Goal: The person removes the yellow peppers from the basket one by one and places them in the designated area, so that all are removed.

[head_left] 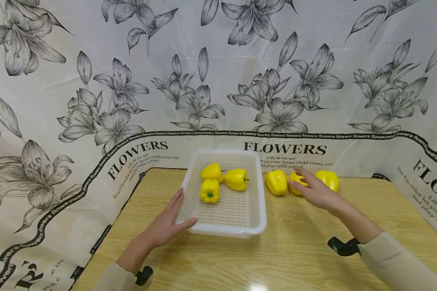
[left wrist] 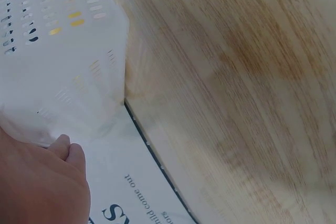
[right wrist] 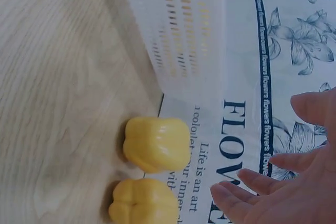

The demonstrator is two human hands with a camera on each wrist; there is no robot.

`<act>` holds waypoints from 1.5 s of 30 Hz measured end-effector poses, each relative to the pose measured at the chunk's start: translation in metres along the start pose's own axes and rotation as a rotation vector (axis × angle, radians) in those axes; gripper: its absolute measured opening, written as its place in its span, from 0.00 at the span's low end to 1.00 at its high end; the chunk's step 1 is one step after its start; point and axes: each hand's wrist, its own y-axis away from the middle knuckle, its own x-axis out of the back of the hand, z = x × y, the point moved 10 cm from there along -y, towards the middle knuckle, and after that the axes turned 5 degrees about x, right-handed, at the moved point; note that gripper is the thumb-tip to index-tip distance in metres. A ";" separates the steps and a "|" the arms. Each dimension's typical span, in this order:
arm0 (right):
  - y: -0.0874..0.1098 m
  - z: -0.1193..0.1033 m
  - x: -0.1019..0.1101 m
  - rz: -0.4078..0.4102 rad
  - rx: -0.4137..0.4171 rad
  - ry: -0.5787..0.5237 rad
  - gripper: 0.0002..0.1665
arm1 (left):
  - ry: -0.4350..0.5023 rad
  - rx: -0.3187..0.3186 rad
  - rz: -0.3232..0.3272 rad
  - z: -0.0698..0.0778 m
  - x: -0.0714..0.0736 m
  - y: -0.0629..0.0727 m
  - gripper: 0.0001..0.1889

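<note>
My left hand [head_left: 164, 226] holds the near left corner of a white plastic basket [head_left: 222, 231], the thumb by the front rim and the fingers along the left side. Inside the basket lie a yellow bell pepper [head_left: 211, 173] at the back, another yellow bell pepper [head_left: 236, 179] on its side with its stem to the right, and a third yellow bell pepper [head_left: 209, 191] in front. My right hand [head_left: 318, 192], fingers spread, hovers over a partly hidden yellow bell pepper [head_left: 296, 181] right of the basket. In the right wrist view, nothing touches that hand [right wrist: 289, 177].
A yellow bell pepper [head_left: 276, 182] sits between basket and right hand, and another yellow bell pepper [head_left: 327, 180] stands behind that hand. The wooden table [head_left: 295, 258] meets a flower-printed cloth [head_left: 204, 101] at its back edge. Black wrist mounts [head_left: 344, 246] stick out near the sleeves.
</note>
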 end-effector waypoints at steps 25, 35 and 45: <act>-0.068 -0.120 -0.061 -0.261 0.402 -0.107 0.42 | -0.018 0.015 -0.007 -0.003 0.000 0.001 0.57; -0.107 -0.143 -0.094 -0.391 0.406 -0.090 0.42 | -0.014 0.024 -0.017 0.001 0.004 0.000 0.57; -0.136 -0.136 -0.129 -0.473 0.356 -0.086 0.43 | -0.017 0.026 -0.036 0.002 0.003 -0.001 0.57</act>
